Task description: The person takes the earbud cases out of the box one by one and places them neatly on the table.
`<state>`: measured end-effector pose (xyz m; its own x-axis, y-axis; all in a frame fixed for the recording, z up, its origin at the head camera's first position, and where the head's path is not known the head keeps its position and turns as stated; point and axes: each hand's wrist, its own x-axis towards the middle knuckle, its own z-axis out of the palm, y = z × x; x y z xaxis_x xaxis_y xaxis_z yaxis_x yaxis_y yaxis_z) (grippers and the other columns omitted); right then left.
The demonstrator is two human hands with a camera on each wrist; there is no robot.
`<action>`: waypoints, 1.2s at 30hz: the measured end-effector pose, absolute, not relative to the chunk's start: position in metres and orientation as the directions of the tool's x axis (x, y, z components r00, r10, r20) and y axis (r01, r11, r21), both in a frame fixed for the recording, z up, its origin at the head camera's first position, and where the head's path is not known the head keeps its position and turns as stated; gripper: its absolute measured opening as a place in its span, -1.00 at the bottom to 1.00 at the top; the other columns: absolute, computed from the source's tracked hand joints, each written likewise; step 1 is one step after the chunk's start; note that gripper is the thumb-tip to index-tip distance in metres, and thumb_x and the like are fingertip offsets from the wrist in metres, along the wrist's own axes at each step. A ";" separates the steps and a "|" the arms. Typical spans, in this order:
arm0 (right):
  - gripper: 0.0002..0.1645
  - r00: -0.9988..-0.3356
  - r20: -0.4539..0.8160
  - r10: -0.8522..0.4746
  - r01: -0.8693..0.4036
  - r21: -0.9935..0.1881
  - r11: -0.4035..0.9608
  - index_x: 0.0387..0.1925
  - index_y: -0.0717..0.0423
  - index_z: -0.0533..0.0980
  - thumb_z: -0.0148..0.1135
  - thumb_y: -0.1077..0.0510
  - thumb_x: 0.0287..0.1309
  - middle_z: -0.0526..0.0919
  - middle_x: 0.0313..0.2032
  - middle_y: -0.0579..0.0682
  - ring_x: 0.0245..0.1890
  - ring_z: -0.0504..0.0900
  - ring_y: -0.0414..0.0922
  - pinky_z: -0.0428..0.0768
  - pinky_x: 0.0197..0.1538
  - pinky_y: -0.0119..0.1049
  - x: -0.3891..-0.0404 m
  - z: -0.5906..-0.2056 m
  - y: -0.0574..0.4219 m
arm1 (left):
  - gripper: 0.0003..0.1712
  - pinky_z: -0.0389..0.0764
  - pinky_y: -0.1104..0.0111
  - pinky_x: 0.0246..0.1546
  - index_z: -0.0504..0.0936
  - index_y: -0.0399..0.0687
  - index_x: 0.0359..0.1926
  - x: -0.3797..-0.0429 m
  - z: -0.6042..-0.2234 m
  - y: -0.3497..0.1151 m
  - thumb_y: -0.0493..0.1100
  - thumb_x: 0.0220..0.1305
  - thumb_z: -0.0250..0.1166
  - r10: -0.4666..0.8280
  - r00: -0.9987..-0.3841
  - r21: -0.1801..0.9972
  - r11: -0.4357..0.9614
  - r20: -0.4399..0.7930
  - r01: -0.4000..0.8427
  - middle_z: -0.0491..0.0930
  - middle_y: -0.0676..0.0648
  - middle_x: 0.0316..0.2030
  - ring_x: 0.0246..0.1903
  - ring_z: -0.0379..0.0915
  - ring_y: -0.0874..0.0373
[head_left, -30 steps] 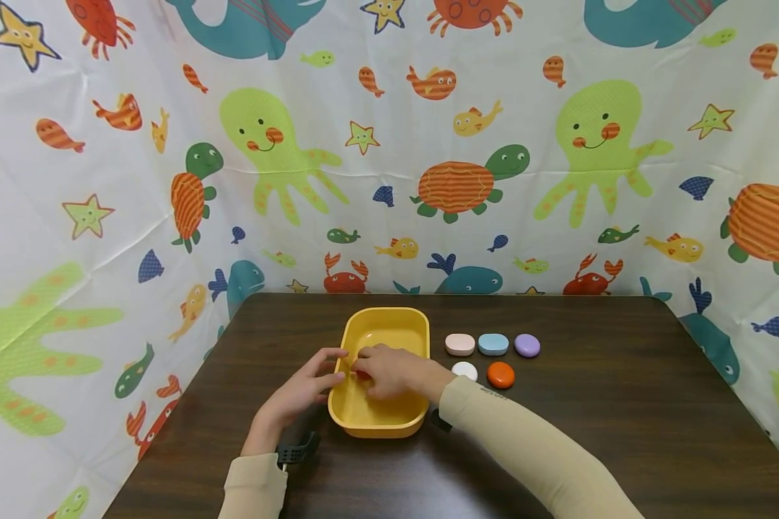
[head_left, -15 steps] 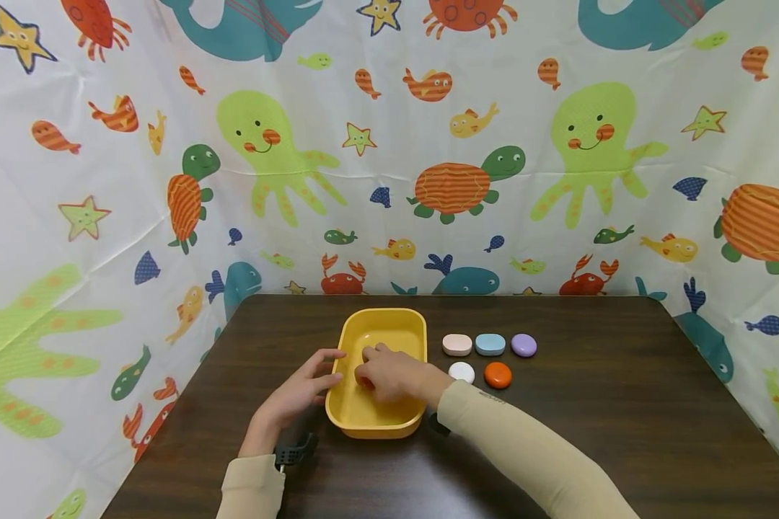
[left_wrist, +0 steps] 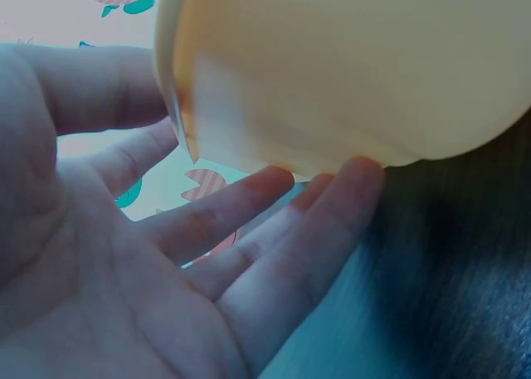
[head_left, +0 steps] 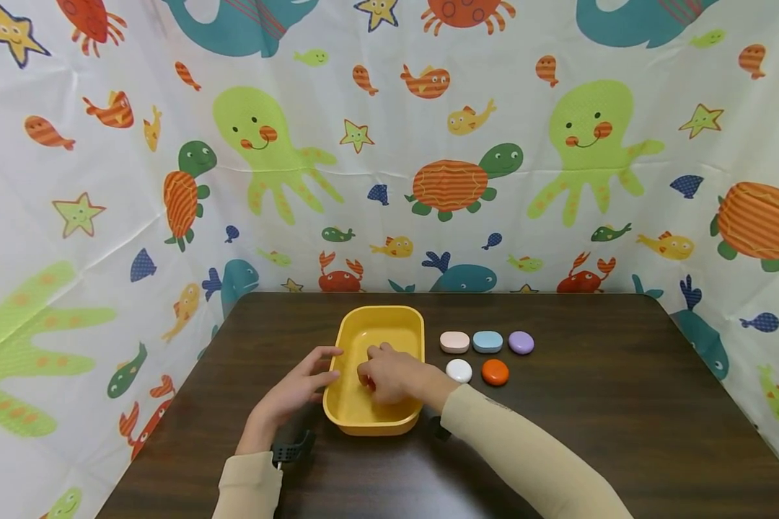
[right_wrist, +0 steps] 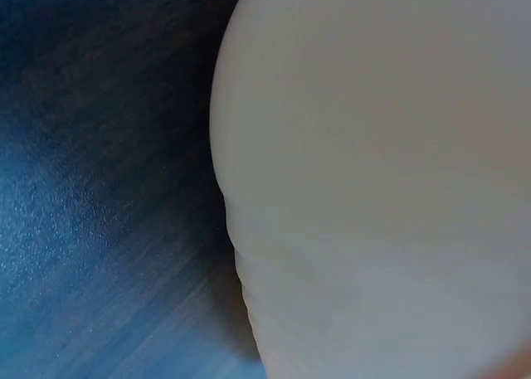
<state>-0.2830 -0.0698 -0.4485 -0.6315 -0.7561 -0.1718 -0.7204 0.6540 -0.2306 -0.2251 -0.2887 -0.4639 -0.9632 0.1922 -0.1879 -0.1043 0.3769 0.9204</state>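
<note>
A yellow plastic tub [head_left: 376,429] stands on the dark wooden table. My left hand [head_left: 295,389] is at the tub's left side, fingers spread and fairly straight, with the thumb and index finger at the rim. In the left wrist view, the fingertips [left_wrist: 361,172] touch the tub's outer wall [left_wrist: 348,80]. My right hand [head_left: 389,373] reaches inside the tub with its fingers curled downward, pinching a small red piece that the fingers now almost wholly hide. The right wrist view shows mostly the tub's pale outer wall [right_wrist: 373,147], close up.
Right of the tub lie small smooth pieces: pink [head_left: 454,342], light blue [head_left: 487,342] and purple [head_left: 521,342] in the back row, white [head_left: 459,370] and orange-red [head_left: 495,373] in front. A sea-animal curtain [head_left: 389,158] hangs behind the table [head_left: 591,404].
My right hand has shifted slightly right and toward me inside the tub, and the red piece seen at its fingertips has become hidden. My left hand stays at the tub's side.
</note>
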 end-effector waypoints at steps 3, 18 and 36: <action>-0.72 -0.641 -0.165 -0.750 -0.709 -0.247 0.660 -0.16 -0.22 0.61 0.47 0.02 0.06 0.40 -0.21 -0.14 -0.14 0.34 -0.14 0.49 -0.21 -0.33 -0.281 -0.446 -0.066 | -0.46 0.53 -0.11 0.18 0.25 0.00 0.43 -0.225 -0.464 -0.289 -0.09 0.54 0.13 0.193 -0.963 0.919 0.380 -0.189 -0.104 0.25 -0.32 0.39 0.27 0.37 -0.21; -0.73 -0.655 -0.094 -0.749 -0.714 -0.248 0.655 -0.16 -0.18 0.60 0.46 0.04 0.08 0.38 -0.21 -0.13 -0.17 0.31 -0.14 0.45 -0.30 -0.38 -0.273 -0.440 -0.053 | -0.47 0.54 -0.10 0.16 0.25 -0.02 0.44 -0.226 -0.463 -0.289 -0.12 0.55 0.11 0.194 -0.963 0.919 0.381 -0.188 -0.103 0.26 -0.34 0.38 0.24 0.39 -0.22; -0.67 -0.694 -0.012 -0.720 -0.684 -0.297 0.666 -0.11 -0.16 0.61 0.47 0.01 0.05 0.40 -0.17 -0.11 -0.12 0.32 -0.13 0.48 -0.29 -0.40 -0.259 -0.422 -0.034 | -0.44 0.54 -0.11 0.16 0.25 -0.01 0.43 -0.226 -0.462 -0.287 -0.06 0.52 0.15 0.201 -0.961 0.913 0.397 -0.191 -0.098 0.24 -0.36 0.38 0.25 0.38 -0.24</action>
<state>-0.2588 -0.0338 -0.4220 -0.6944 -0.7195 -0.0123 -0.6845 0.6657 -0.2973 -0.2256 -0.2873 -0.4623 -0.9607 0.2012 -0.1912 -0.0985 0.3969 0.9126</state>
